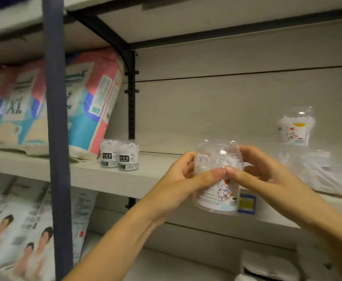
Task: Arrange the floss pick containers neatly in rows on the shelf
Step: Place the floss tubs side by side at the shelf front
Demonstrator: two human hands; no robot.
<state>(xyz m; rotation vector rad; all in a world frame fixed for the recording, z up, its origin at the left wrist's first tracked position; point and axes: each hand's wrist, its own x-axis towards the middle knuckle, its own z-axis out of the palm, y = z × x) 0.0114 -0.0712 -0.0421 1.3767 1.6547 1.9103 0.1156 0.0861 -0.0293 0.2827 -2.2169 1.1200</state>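
A clear domed floss pick container (218,159) with a cartoon label and white picks inside is held up in front of the shelf (109,177). My left hand (184,179) grips its left side and my right hand (261,171) its right side, thumbs meeting across the front. Two small floss pick containers (119,156) with dark labels stand side by side at the shelf's left end. Another cartoon-label container (294,126) stands at the back right. Flat clear packs of picks (316,171) lie on the shelf at the right.
Large diaper packs (89,98) lean at the left of the shelf, behind a dark blue post (57,138). More packs (20,230) fill the lower left. A blue-and-yellow price tag (246,203) is on the shelf edge. White items (267,266) sit on the lower shelf.
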